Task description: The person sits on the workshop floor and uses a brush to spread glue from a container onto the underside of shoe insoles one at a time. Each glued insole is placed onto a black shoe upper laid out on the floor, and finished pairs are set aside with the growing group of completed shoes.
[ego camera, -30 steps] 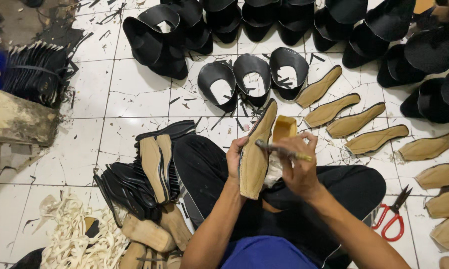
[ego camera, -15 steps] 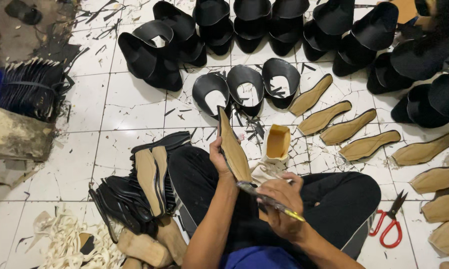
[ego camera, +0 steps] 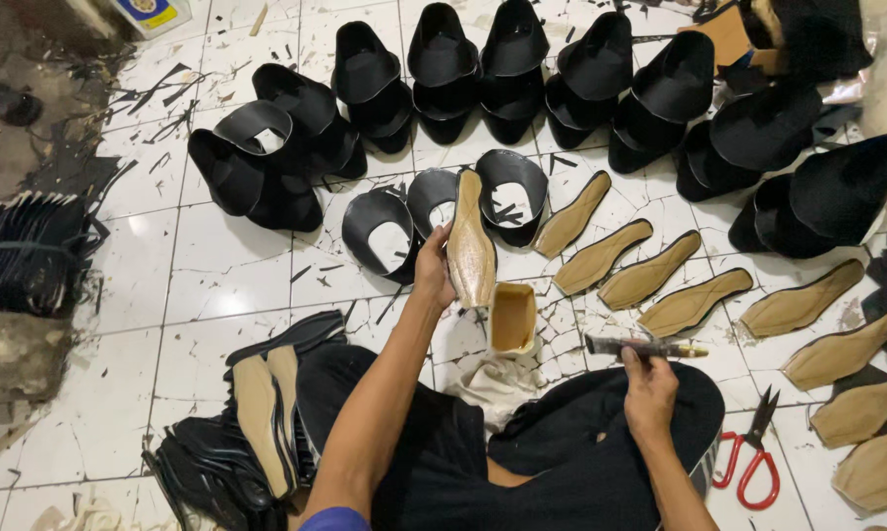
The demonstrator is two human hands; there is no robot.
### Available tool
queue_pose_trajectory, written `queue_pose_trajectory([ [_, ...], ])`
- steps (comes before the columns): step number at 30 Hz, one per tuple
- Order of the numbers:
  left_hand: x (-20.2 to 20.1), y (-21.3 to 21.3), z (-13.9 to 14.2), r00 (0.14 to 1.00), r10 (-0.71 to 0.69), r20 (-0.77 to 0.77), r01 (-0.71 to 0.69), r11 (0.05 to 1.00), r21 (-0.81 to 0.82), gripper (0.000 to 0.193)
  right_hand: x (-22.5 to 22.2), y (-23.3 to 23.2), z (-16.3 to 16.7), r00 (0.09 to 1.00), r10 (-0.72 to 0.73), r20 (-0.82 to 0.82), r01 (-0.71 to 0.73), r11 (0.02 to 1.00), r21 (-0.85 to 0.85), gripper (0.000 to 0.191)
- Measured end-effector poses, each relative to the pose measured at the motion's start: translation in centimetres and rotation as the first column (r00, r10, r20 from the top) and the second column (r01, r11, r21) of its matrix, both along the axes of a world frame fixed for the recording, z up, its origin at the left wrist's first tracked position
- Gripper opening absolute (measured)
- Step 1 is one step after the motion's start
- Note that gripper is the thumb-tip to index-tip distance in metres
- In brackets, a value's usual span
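My left hand [ego camera: 433,267] grips a tan shoe insole [ego camera: 470,244] by its edge and holds it out over the floor, next to the black shoe uppers [ego camera: 443,202]. In my right hand [ego camera: 646,382] is a small brush [ego camera: 646,346], held level above my knee. An open tin of yellowish glue [ego camera: 512,318] stands on the tiles between my hands, with a crumpled white cloth [ego camera: 498,382] just below it.
A row of tan insoles [ego camera: 650,275] lies on the white tiles to the right. Several black shoe uppers [ego camera: 522,59] fill the far side. Red-handled scissors [ego camera: 748,457] lie by my right knee. A stack of soles [ego camera: 262,418] sits at my left.
My left hand has carried the insole forward and away from my lap toward the floor. My right hand with the brush has swung out to the right.
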State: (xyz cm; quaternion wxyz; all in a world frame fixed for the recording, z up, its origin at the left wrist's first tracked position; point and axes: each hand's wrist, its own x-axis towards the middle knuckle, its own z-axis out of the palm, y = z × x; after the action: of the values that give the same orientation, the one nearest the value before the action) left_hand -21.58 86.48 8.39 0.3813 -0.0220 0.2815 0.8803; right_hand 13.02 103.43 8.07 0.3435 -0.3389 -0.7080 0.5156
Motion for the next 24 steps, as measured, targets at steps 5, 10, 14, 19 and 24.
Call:
queue_pose_trajectory([
  [5, -6.4, 10.6, -1.3, 0.985, -0.167, 0.041, 0.172, 0.964, -0.204, 0.043, -0.4, 4.5, -6.8, 0.980, -0.110, 0.168, 0.119, 0.992, -0.046, 0.026],
  [10, -11.8, 19.9, -3.6, 0.959, -0.281, -0.024, 0.256, 0.904, -0.343, 0.043, -3.6, 6.6, -7.8, 0.991, -0.025, 0.128, 0.020, 0.999, 0.040, 0.020],
  [14, -14.0, 24.5, -5.7, 0.956, -0.283, -0.076, 0.227, 0.880, -0.418, 0.039, -5.0, 7.4, -7.3, 1.000, 0.001, 0.012, -0.001, 0.997, -0.075, 0.018],
  [19, -14.7, 26.5, -7.3, 0.939, -0.299, -0.172, 0.088, 0.688, -0.720, 0.047, -5.1, 7.8, -7.1, 0.993, -0.011, 0.122, 0.014, 1.000, -0.021, 0.017],
  [24, -11.7, 21.7, -7.2, 0.817, -0.136, -0.561, -0.256, 0.785, -0.564, 0.053, -3.8, 7.3, -6.1, 0.996, 0.031, 0.083, -0.032, 0.999, 0.006, 0.017],
])
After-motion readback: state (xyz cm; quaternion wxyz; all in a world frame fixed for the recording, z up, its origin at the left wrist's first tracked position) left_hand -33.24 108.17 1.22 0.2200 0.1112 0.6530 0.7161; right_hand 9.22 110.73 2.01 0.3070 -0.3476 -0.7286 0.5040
